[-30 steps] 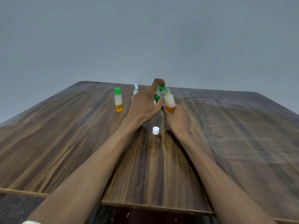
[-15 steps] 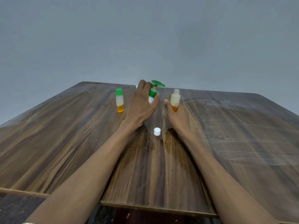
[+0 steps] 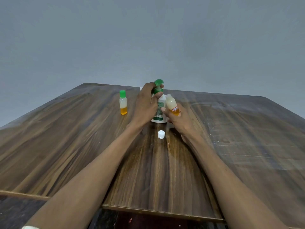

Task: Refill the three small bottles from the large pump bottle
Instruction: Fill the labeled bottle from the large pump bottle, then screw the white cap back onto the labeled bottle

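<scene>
Near the desk's [image 3: 66, 146] far edge, our left hand [image 3: 146, 106] grips the pump bottle [image 3: 160, 111]. Our right hand [image 3: 179, 121] holds an uncapped small bottle [image 3: 172, 104] tilted beside it. A white cap [image 3: 161, 134] lies just nearer; a green-capped bottle [image 3: 123, 103] stands to the left.

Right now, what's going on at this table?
A person is refilling small bottles. The left hand grips the large pump bottle near its green pump head. The right hand holds an uncapped small bottle, tilted toward the pump and part full of orange liquid. Its white cap lies on the table. A green-capped small bottle stands apart on the left.
</scene>
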